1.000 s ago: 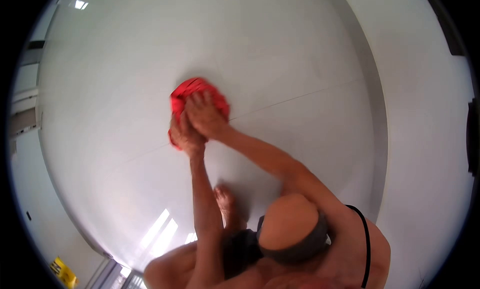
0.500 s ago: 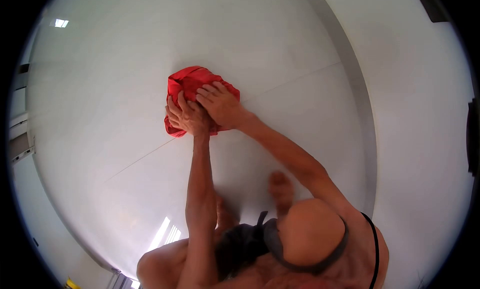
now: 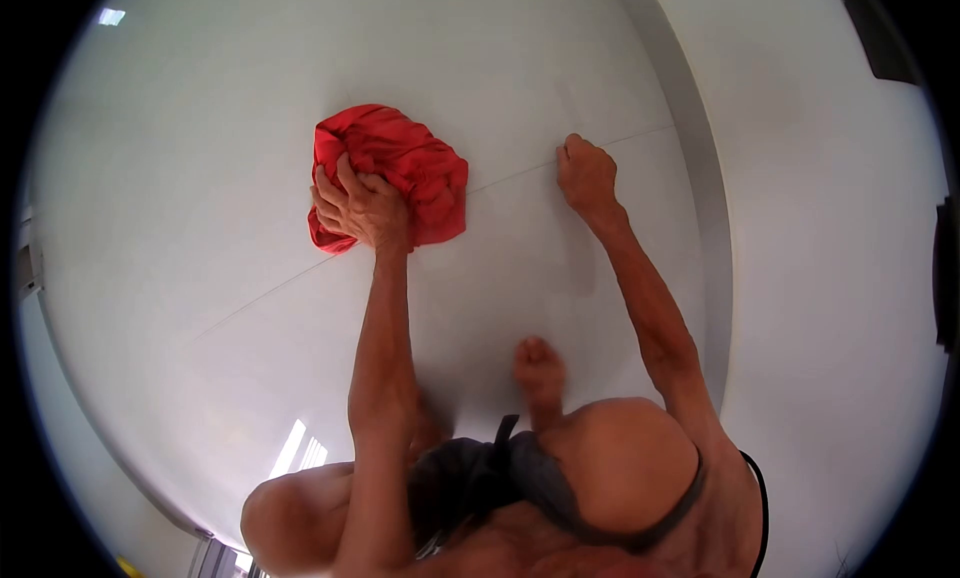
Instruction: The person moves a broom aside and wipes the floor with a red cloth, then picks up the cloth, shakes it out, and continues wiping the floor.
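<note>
A crumpled red cloth (image 3: 425, 173) lies on the pale tiled floor (image 3: 480, 288). My left hand (image 3: 365, 208) presses down on its left part, fingers spread over the fabric. To the right of the cloth and apart from it, my right hand (image 3: 588, 173) is closed over the floor, near a thin tile joint. Whether anything is inside its curled fingers is hidden.
A grey baseboard (image 3: 712, 198) curves along the white wall (image 3: 810, 228) at the right. My foot (image 3: 540, 368) and bent knees (image 3: 620, 458) are at the bottom. Dark objects are at the far right edge.
My right hand has come off the red cloth, moved right and closed. The cloth is more spread out on its right side. My left hand stays on it.
</note>
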Demonstrator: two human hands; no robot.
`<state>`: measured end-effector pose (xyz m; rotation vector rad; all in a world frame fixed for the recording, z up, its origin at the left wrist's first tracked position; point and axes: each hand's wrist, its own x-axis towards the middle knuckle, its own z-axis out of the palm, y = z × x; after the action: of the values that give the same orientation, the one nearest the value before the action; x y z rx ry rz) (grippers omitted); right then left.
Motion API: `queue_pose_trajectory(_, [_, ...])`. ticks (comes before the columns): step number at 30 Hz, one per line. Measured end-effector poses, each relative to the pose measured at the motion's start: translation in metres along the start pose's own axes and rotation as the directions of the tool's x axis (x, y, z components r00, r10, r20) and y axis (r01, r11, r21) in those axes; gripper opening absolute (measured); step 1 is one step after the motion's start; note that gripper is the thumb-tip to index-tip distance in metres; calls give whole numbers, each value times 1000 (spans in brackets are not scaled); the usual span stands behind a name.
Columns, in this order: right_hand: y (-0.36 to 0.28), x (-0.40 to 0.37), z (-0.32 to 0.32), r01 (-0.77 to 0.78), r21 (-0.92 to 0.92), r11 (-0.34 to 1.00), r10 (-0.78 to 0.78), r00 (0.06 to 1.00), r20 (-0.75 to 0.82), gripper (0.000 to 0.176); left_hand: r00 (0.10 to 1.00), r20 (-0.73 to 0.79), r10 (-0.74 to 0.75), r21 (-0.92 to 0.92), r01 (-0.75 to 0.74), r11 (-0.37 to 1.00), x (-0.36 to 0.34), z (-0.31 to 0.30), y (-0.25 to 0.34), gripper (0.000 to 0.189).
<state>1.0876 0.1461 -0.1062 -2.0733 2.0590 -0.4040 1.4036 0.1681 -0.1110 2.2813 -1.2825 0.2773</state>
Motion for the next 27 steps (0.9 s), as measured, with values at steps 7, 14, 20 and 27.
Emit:
queue_pose_trajectory(7, [20, 10, -1, 62, -39, 997, -60, 997, 48, 24, 1000, -29, 4, 11, -4, 1000, -6, 13, 11, 42])
queue_pose_trajectory(14, [22, 17, -3, 22, -51, 998, -18, 998, 66, 27, 1000, 2, -2, -31, 2, 1000, -10, 22, 17, 43])
queue_pose_trajectory(20, [18, 15, -9, -50, -9, 999, 51, 991, 127, 29, 1000, -7, 22, -23, -22, 999, -16, 27, 17, 42])
queue_pose_trajectory(27, [28, 22, -3, -94, -21, 995, 96, 991, 90, 28, 1000, -11, 13, -7, -13, 1000, -16, 31, 19, 40])
